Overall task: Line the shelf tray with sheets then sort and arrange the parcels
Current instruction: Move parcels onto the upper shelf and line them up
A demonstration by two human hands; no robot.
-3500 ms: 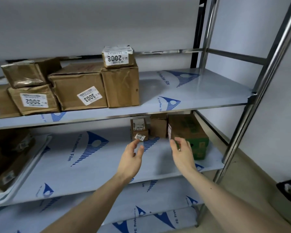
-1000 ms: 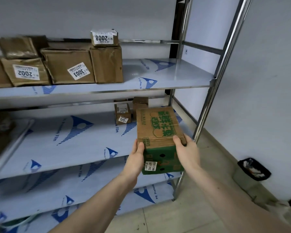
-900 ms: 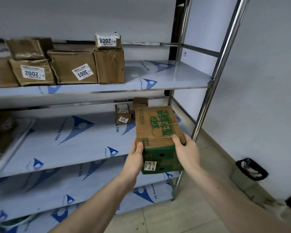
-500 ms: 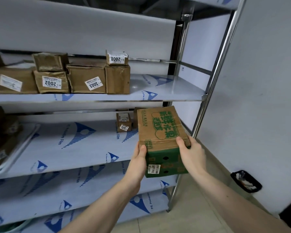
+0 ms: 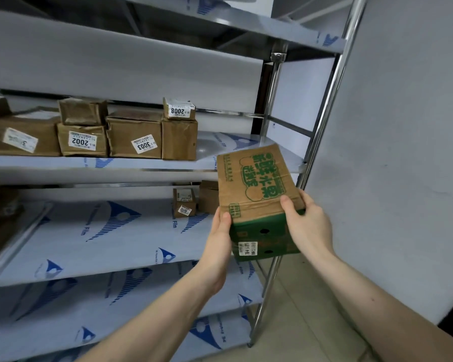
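I hold a brown and green cardboard box (image 5: 256,184) with green printed characters in front of the rack's right end, its far end tilted up toward the upper shelf (image 5: 246,150). My left hand (image 5: 220,236) grips its left side and my right hand (image 5: 306,226) grips its right side, thumb on top. A white label sits on the box's green front face. On the upper shelf, brown parcels stand in a row, labelled 2002 (image 5: 82,141), 3003 (image 5: 135,138) and 2008 (image 5: 179,108).
Two small parcels (image 5: 185,202) remain at the back of the middle shelf (image 5: 102,239), which is lined with blue-printed film. A tray (image 5: 19,241) with parcels sits at the far left. Steel posts (image 5: 322,121) frame the rack's right end beside a white wall.
I took the green box off the middle shelf with both hands and have raised it; its far end now reaches the level of the upper shelf. My view has tilted upward.
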